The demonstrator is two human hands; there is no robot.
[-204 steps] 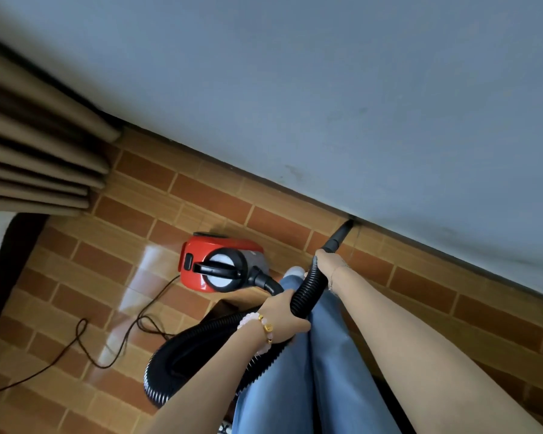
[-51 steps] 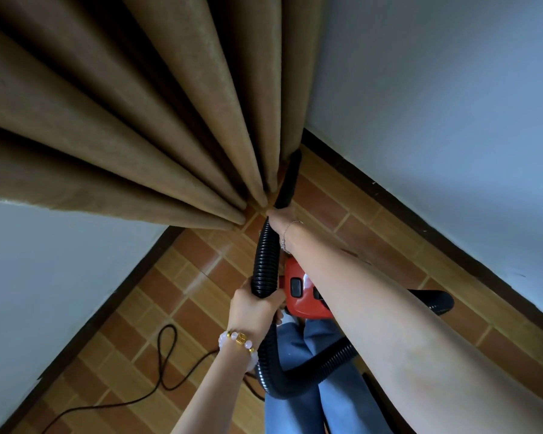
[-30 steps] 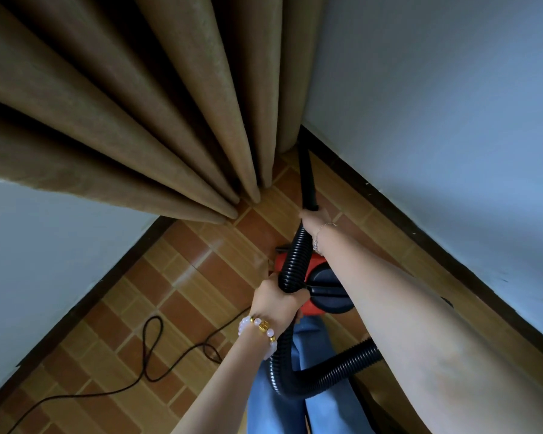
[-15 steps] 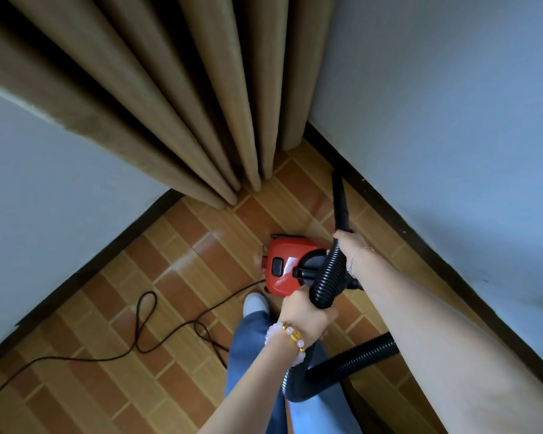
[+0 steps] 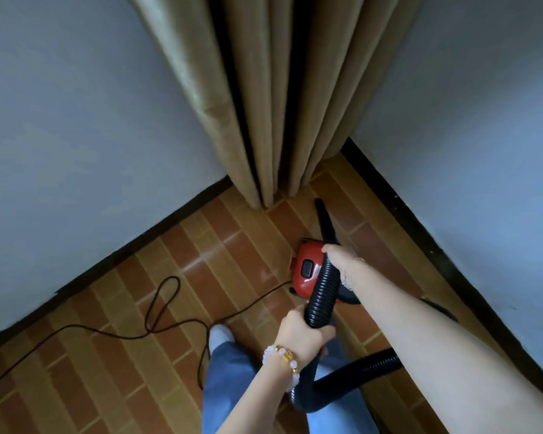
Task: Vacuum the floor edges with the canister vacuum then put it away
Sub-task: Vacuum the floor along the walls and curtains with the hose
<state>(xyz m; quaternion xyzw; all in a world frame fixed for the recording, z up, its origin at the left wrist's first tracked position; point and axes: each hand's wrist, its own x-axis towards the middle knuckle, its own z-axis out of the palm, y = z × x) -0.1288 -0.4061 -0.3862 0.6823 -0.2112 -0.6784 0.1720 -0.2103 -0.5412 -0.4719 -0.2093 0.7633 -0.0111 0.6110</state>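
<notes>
Black ribbed hose (image 5: pixel 322 296) sits in both fists: the left hand (image 5: pixel 303 335) is wrapped tight round its lower stretch, bead bracelet (image 5: pixel 284 360) on the wrist, and the right hand (image 5: pixel 337 255) clamps it higher up, where the smooth tapered nozzle (image 5: pixel 325 222) begins. Just left of the right hand, touching the hose, there's the red vacuum (image 5: pixel 308 270) on the floor. Beyond the nozzle tip hangs the tan curtain (image 5: pixel 279 98), filling the corner where two pale grey walls (image 5: pixel 76 104) meet over a dark skirting (image 5: pixel 398 208). Under it all, glossy brick-pattern floor (image 5: pixel 157 283), with the black cord (image 5: pixel 157 311) looping away left of the left hand. Half a second back the nozzle reached toward the right-hand skirting; now it points nearer the curtain hem, and the view has swung left.
</notes>
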